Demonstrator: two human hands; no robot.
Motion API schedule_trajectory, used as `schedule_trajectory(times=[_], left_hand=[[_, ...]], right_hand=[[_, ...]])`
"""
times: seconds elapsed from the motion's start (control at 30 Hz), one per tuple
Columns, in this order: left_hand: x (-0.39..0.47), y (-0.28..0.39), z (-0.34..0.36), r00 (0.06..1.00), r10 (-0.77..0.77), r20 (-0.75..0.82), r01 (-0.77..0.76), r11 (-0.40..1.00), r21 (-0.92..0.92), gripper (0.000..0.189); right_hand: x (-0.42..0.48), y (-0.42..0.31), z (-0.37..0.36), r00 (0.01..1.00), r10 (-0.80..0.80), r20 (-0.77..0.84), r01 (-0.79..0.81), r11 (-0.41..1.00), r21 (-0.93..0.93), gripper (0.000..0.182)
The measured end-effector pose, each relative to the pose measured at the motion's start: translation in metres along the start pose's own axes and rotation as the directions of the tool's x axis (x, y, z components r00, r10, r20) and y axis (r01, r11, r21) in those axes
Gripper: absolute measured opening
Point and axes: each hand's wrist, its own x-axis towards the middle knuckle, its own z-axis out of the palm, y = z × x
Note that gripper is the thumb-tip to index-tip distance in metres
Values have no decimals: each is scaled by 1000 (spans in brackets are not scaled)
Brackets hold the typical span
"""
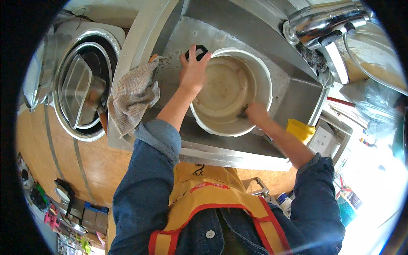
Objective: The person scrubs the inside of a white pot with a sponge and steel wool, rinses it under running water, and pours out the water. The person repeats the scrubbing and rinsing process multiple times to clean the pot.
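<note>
A large pale metal pot (pixel 228 83) sits tilted in the stainless steel sink (pixel 271 22), its mouth towards me. My left hand (pixel 193 71) grips the pot's black side handle (pixel 200 53) at the upper left of its rim. Inside the near right wall, my right hand (pixel 258 114) is blurred and holds a dark scouring pad (pixel 243 112) against the metal. Brownish stains mark the pot's floor. Beside my left forearm, a beige knit cloth (pixel 134 92) hangs over the sink's left edge.
Nested metal basins (pixel 59 105) with a clear plastic container (pixel 76 92) stand to the left. A yellow cloth (pixel 299 130) hangs at the sink's right edge. Further right are a shiny metal appliance (pixel 325 24), a dark scrubber (pixel 312 60) and plastic bags (pixel 382 98).
</note>
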Motion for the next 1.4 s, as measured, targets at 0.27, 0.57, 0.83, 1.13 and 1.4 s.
schedule_trajectory(times=[0.27, 0.57, 0.83, 1.13, 1.4], left_hand=[[1, -1, 4, 1000, -6, -24, 6, 1000, 13, 55], [-8, -1, 9, 993, -36, -112, 32, 999, -42, 49], [-4, 3, 4, 996, -27, -83, 32, 997, 65, 50], [-2, -4, 15, 990, 100, -96, -84, 984, 156, 49], [-8, 3, 14, 992, -31, -122, 34, 999, 21, 50]], right_hand=[[38, -155, -40, 981, 99, -169, 146, 203, 968, 27], [20, -29, 8, 833, -553, -4, 379, 565, 733, 30], [54, -95, -13, 799, -388, -460, 551, 165, 818, 35], [43, -101, -3, 845, -370, -386, 439, 68, 896, 32], [9, -43, -12, 817, -577, -11, 397, 549, 735, 34]])
